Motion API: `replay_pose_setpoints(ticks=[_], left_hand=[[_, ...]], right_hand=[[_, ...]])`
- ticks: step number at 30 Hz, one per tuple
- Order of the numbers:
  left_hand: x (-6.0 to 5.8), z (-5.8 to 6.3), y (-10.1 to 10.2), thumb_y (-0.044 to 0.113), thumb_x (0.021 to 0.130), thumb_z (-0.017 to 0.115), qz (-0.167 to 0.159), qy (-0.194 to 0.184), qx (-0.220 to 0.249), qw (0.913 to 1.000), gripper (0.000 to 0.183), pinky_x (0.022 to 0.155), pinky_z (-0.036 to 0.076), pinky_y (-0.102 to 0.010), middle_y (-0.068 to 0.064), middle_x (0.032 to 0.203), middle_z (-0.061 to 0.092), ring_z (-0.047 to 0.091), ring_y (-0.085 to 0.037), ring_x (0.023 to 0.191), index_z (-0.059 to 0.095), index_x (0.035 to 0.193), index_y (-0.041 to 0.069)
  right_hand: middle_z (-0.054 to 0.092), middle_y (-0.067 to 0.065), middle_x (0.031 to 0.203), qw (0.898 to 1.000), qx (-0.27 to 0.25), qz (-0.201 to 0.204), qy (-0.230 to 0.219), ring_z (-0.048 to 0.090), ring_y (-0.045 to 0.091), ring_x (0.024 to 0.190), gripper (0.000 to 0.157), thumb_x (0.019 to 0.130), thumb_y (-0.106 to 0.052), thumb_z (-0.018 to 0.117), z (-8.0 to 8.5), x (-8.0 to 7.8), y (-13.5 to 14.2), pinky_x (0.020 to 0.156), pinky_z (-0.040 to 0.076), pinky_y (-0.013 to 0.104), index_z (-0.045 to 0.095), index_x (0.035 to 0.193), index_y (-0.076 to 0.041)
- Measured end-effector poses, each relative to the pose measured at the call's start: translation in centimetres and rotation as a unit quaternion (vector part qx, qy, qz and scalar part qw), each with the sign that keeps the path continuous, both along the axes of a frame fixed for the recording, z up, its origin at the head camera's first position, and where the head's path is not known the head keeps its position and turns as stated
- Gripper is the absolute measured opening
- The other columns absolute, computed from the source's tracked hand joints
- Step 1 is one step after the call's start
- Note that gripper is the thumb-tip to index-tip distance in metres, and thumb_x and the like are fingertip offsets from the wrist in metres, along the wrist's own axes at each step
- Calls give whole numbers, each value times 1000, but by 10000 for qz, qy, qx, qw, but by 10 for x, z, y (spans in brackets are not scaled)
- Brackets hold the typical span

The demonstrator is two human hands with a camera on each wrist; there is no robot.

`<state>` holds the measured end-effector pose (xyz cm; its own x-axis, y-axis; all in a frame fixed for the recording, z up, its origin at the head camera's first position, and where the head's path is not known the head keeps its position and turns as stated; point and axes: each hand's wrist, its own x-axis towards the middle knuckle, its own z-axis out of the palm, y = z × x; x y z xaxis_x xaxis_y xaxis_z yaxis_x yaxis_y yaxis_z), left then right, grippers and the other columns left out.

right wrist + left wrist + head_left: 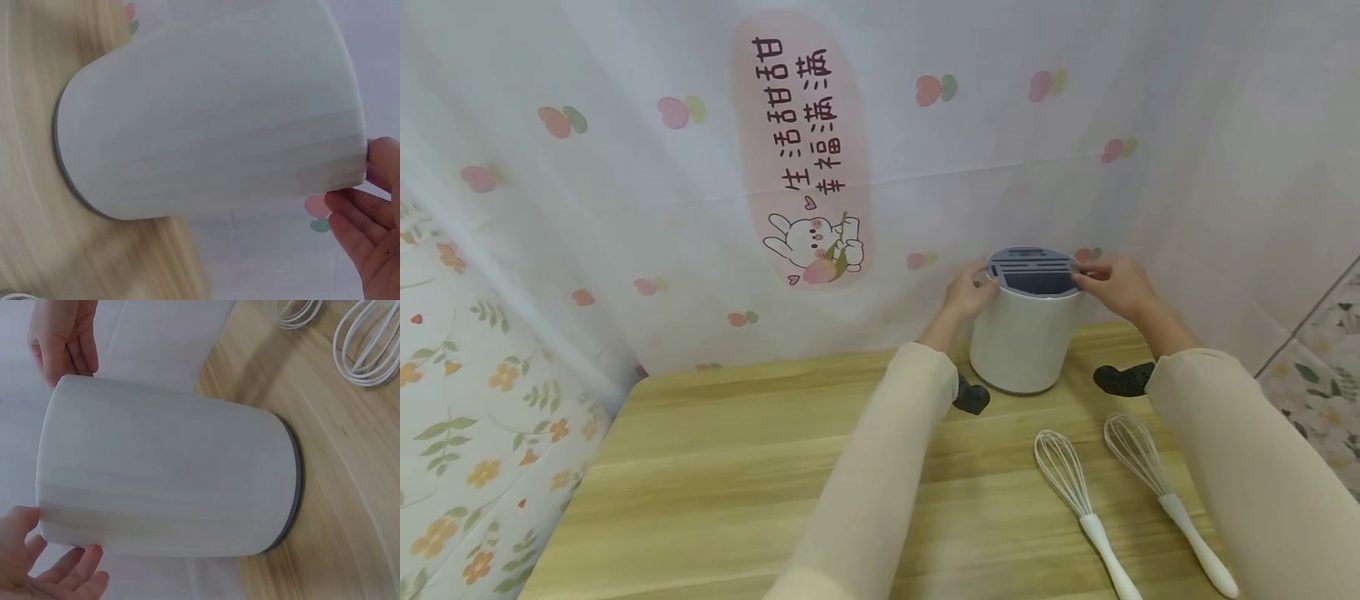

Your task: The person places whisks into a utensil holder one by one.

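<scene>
A white, rounded knife block (1021, 343) with a grey slotted top (1033, 265) stands upright at the back right of the table. The left hand (967, 293) grips its upper rim from the left, thumb at the top edge and fingers against the side, as the left wrist view shows. From the opposite side the right hand (1116, 287) holds the rim in the same way; in the right wrist view its fingers (359, 219) touch the block's side near the top. The block's dark base edge (294, 506) meets the wood.
Two whisks with white handles, a left one (1097, 533) and a right one (1191, 533), lie on the wooden table (722, 475) in front of the block. A printed curtain (647, 208) hangs behind the table. Dark wrist-worn pieces (973, 396) show by both sleeves.
</scene>
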<state>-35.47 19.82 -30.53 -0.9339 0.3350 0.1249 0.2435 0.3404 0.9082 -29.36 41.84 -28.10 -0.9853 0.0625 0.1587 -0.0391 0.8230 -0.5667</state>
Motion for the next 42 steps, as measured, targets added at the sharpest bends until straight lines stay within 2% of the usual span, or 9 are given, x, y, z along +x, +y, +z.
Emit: replay_pose_setpoints(ticks=[2,7,12,16,20,26,32,36,42], left_hand=[[4,0,-3,14,93,51,0,38,151,9999,43,91,44,-33,-18,131,48,49,-29,118,44,136,7],[2,-6,-9,14,91,54,-1,386,98,9992,43,81,48,-25,-15,124,55,57,-24,107,49,132,5],[5,-10,-24,19,89,59,-35,489,160,9987,42,76,50,-26,-11,119,59,60,-20,101,53,129,7],[12,-11,-43,19,87,61,16,580,179,9982,41,73,50,-25,-9,118,60,61,-18,97,56,126,8],[20,-12,-67,19,85,63,49,614,241,9978,41,68,50,-23,-9,115,61,61,-18,95,57,124,8],[38,-14,-108,21,85,65,43,575,301,9979,42,69,51,-25,-11,112,61,61,-18,96,57,124,8],[58,-17,-149,22,82,68,358,659,247,9969,40,70,52,-27,-9,100,66,62,-17,90,60,120,9],[73,-17,-172,18,81,69,489,583,345,9965,39,68,52,-28,-11,94,67,65,-19,85,61,117,7],[96,-17,-204,13,81,69,480,486,538,9962,40,72,53,-32,-15,94,66,66,-23,85,59,118,3]], right_hand=[[42,37,123,9999,-141,-4,73,39,49,114,54,95,-31,48,-2,1,-2,90,36,58,43,129,11],[45,36,122,9997,-159,-13,195,42,47,112,52,94,-29,49,-6,3,-7,88,38,57,45,128,10],[51,34,115,9987,16,40,503,51,46,103,44,93,-22,52,-8,7,-16,81,45,53,51,122,12],[55,32,112,9977,133,158,638,55,43,99,42,93,-24,54,-9,12,-31,72,50,42,55,119,9],[57,30,110,9971,196,294,671,57,41,98,42,92,-27,55,-9,19,-48,61,47,27,58,117,6],[61,27,106,9957,153,481,780,60,39,93,39,91,-25,57,-13,32,-81,54,44,23,60,117,4],[64,25,99,9940,-104,670,858,61,30,80,37,90,-23,58,-17,45,-119,44,35,26,60,117,3],[64,25,97,9919,-262,821,933,63,30,80,36,89,-21,59,-20,53,-142,46,38,24,61,116,3],[65,23,99,9899,-438,1014,886,63,28,81,35,89,-19,61,-23,62,-171,47,38,25,61,117,2]])
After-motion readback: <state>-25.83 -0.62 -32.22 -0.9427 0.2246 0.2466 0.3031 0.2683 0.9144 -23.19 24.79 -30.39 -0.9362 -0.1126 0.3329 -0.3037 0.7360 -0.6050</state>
